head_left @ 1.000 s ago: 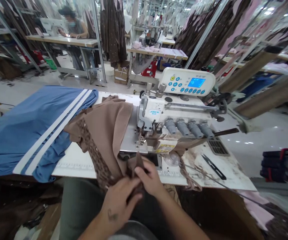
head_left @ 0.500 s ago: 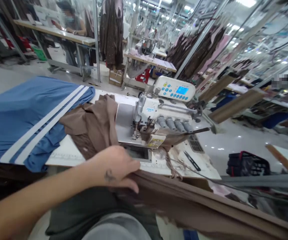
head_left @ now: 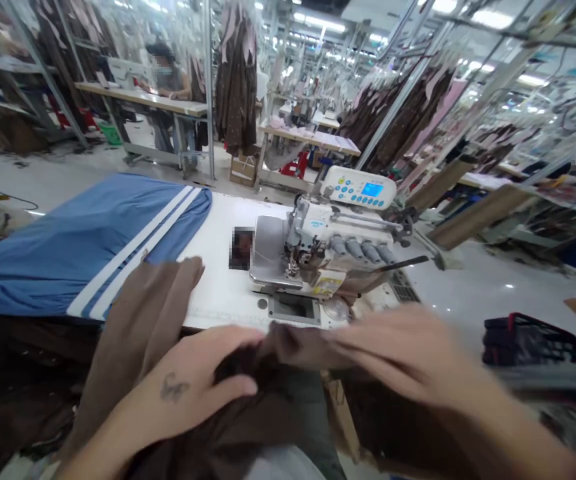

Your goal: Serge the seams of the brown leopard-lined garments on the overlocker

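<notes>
Brown fabric [head_left: 298, 343] stretches between my two hands at the front edge of the white sewing table [head_left: 218, 220]. My left hand [head_left: 203, 373], tattooed on its back, has thumb and fingers closed on the fabric. On the other side my right hand [head_left: 398, 347], blurred, grips the same cloth. More of the brown fabric hangs over my left forearm and down over my lap. Just beyond the hands stands the overlock sewing machine [head_left: 313, 233], with no cloth on its metal plate [head_left: 271, 247].
Blue fabric with white stripes [head_left: 88, 233] covers the table's left side. A dark basket [head_left: 533, 340] stands at the right. Behind are a cardboard box [head_left: 243, 167], hanging brown garments [head_left: 237, 87] and a person [head_left: 171, 80] at another table.
The brown fabric has been drawn off the tabletop beside the machine toward my lap. My right hand has come into view holding it. The view has shifted slightly.
</notes>
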Demonstrator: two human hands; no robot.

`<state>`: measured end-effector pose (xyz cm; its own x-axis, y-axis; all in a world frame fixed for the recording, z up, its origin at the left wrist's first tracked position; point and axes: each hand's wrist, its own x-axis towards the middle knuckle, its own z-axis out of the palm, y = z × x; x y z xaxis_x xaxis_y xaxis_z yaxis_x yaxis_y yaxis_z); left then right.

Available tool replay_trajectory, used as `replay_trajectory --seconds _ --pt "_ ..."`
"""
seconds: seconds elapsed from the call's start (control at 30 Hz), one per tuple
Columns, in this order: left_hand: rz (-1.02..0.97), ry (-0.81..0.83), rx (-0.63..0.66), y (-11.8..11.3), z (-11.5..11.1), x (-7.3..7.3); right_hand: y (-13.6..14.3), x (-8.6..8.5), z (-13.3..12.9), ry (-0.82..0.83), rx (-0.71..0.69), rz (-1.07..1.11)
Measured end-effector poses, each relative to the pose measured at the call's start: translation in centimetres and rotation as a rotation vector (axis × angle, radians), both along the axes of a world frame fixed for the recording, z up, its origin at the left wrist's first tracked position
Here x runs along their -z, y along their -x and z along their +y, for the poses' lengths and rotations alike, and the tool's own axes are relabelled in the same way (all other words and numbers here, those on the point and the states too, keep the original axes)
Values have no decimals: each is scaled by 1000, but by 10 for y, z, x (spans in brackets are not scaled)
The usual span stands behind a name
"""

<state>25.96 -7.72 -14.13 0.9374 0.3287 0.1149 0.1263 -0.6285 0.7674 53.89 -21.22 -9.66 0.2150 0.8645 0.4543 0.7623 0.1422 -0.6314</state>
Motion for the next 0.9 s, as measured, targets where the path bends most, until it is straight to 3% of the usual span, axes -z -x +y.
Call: replay_trajectory --seconds 0.07,0.13,0.23,0.3,0.37,0.4,0.47,0.53,0.57,0.63,0.7,0.8,0.9 --pt "-131 175 -171 -23 2 14 13 -2 19 136 -215 -103" --pt "-202 292 -323 -39 16 21 24 8 30 345 -444 -127" --pt "-279 270 -540 -46 50 6 25 34 28 696 -730 97" --pt "-289 176 -593 -49 69 -13 18 48 19 799 -744 292" --pt "-220 83 -509 -55 75 -21 12 60 11 711 -562 446" --pt "-170 56 -442 -58 72 -17 13 67 8 641 -459 487" --pt "-70 31 -320 -58 54 11 24 91 2 546 -317 497" --pt "1 4 -273 -43 30 59 46 128 -5 538 -278 424" --pt "33 -13 -282 -29 18 85 59 151 -8 525 -263 382" --pt "99 -48 -333 7 -1 136 83 195 -11 566 -371 326" --pt "129 -118 -443 46 -12 174 98 230 -6 602 -371 323" --pt "81 -238 -498 85 -20 205 99 256 25 597 -253 333" --pt "55 -319 -487 91 -22 214 95 262 78 580 -228 333"
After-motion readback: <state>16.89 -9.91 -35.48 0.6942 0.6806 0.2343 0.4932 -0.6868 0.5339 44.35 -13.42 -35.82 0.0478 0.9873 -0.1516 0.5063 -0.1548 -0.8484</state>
